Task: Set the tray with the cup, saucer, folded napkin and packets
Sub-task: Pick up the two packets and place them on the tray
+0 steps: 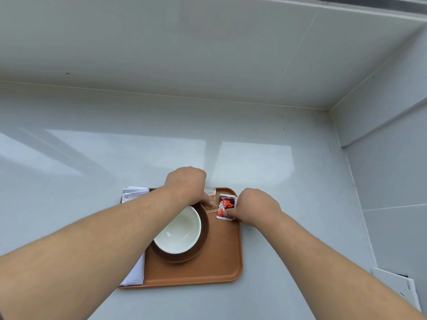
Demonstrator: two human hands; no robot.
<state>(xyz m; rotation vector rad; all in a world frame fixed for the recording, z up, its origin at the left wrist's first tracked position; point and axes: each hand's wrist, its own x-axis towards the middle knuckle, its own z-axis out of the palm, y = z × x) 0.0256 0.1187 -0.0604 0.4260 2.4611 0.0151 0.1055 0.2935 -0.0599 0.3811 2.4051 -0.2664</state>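
Note:
An orange tray [215, 262] lies on the grey counter. On it a white cup [180, 229] stands in a brown saucer [198, 250]. A folded white napkin [135, 273] runs along the tray's left side, partly hidden under my left forearm. At the tray's far right corner lie a brown packet [210, 196] and a red and white packet [225, 205]. My left hand [186, 183] has its fingertips pressed on the brown packet. My right hand [254, 207] pinches the red packet's right edge.
A grey counter [92, 158] meets tiled walls at the back and right, forming a corner at the far right. A white sheet or box [395, 282] lies at the counter's right edge near my right forearm.

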